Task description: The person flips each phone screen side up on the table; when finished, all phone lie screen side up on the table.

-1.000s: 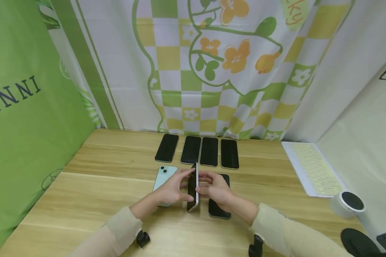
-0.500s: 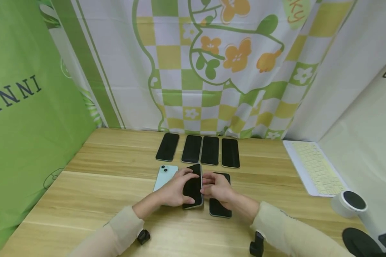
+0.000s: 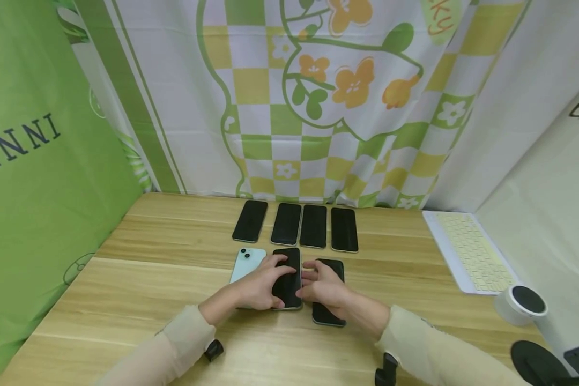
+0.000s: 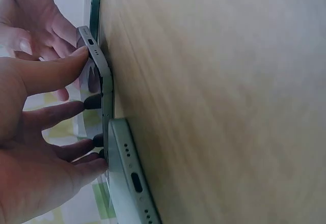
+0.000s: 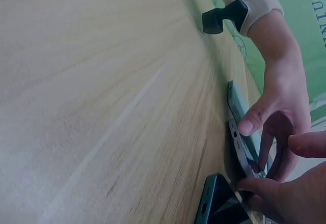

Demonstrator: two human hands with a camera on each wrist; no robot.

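A black-screened smartphone point(image 3: 286, 289) lies face up between the hands in the head view. My left hand point(image 3: 260, 283) spreads over it from the left, fingers on the screen and thumb at the lower edge. In the left wrist view that smartphone point(image 4: 105, 81) leans slightly, its near end off the wood. My right hand point(image 3: 327, 284) is at its right edge, fingertips touching or very near, partly over a second dark phone point(image 3: 329, 316). Left of the middle phone lies a mint-green phone point(image 3: 246, 262), back up, partly hidden by the left hand.
Behind lies a row of several dark phones, among them a far-left one point(image 3: 250, 221) and a far-right one point(image 3: 344, 230). On the right are a white keyboard point(image 3: 470, 252), a white cylindrical object with a dark top point(image 3: 518, 308) and a black disc point(image 3: 537, 362). A patterned curtain point(image 3: 318, 150) borders the table.
The middle phone has gone from standing on its edge to lying face up, tipping left. The left hand has come over its screen; the right hand has stayed at its right edge.
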